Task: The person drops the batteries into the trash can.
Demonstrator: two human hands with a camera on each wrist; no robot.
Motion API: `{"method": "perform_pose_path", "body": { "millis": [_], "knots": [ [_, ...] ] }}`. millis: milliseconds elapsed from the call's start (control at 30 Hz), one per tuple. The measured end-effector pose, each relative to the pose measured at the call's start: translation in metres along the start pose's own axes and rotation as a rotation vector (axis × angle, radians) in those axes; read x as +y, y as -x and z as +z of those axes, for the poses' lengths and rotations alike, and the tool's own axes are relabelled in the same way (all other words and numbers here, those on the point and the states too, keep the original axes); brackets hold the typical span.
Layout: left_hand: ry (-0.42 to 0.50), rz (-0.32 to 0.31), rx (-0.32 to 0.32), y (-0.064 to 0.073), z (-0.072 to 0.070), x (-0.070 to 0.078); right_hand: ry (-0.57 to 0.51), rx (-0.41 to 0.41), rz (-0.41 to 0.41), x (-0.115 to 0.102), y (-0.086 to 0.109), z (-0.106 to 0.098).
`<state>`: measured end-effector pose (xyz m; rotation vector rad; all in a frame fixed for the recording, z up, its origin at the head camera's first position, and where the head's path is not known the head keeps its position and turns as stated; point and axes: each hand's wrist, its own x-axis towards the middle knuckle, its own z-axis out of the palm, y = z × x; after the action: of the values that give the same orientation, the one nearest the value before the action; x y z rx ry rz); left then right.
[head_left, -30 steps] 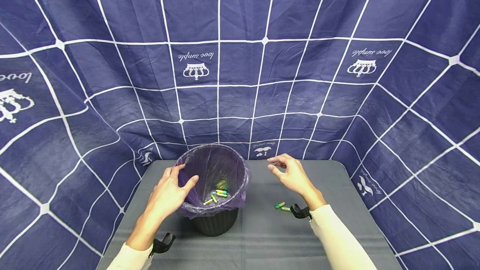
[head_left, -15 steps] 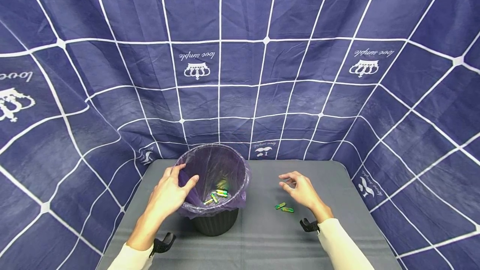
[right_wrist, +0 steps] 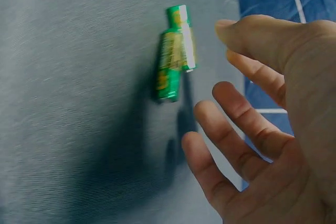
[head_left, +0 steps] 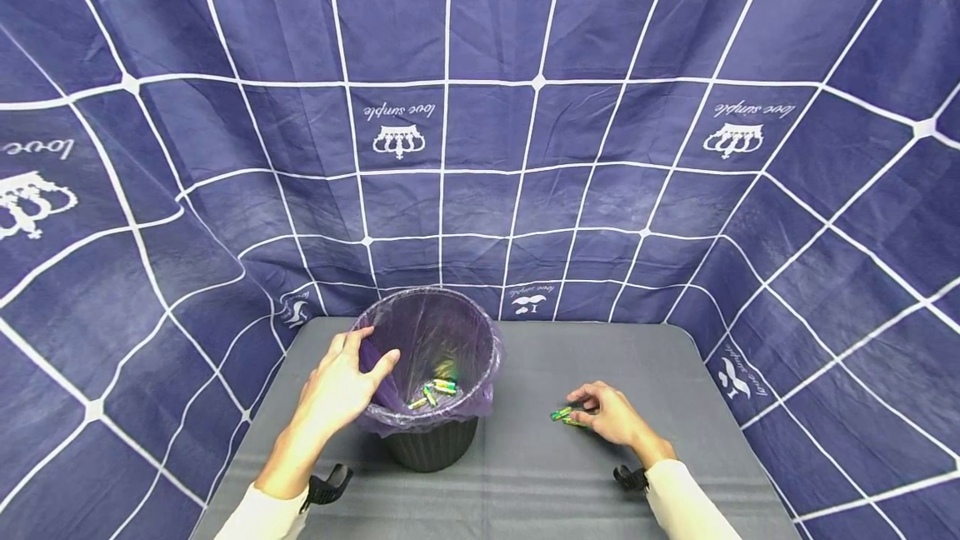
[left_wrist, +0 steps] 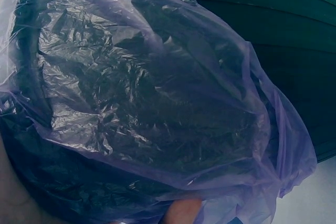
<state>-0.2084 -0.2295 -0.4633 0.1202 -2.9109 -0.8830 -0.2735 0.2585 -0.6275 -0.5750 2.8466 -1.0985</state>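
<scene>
Right hand [head_left: 611, 417] hovers low over the grey table [head_left: 540, 482], fingers [right_wrist: 239, 116] loosely spread and holding nothing, its tips just beside two green batteries [head_left: 566, 415] that lie touching each other right of the table's middle. Left hand [head_left: 341, 390] grips the near-left rim of the black waste bin [head_left: 435, 444], thumb hooked inside over the purple bin liner [head_left: 420, 340], fingers outside. The bin stands left of the table's middle, toward the far edge, with several more green batteries [head_left: 432, 392] at its bottom. Blue gridded cloth [head_left: 525, 148] hangs behind the far edge.
</scene>
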Motion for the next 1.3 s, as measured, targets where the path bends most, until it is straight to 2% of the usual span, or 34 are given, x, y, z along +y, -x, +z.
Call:
{"method": "perform_pose_path", "body": {
  "millis": [200, 433, 833, 1100, 1300],
  "knots": [
    [0.001, -0.002, 0.003, -0.001, 0.001, -0.001, -0.034, -0.002, 0.022, 0.012, 0.008, 0.010],
    [0.001, -0.009, -0.001, -0.001, 0.001, -0.002, -0.080, -0.014, 0.025, 0.015, 0.013, 0.016],
    [-0.001, -0.004, -0.002, -0.001, 0.001, -0.001, -0.079, 0.001, -0.167, 0.015, 0.015, 0.031],
    [0.006, -0.007, -0.003, 0.000, 0.000, -0.001, -0.098, 0.005, -0.240, 0.015, 0.015, 0.040],
    [0.007, -0.013, -0.001, 0.001, -0.001, 0.000, -0.097, -0.034, -0.266, 0.013, 0.014, 0.039]
  ]
}}
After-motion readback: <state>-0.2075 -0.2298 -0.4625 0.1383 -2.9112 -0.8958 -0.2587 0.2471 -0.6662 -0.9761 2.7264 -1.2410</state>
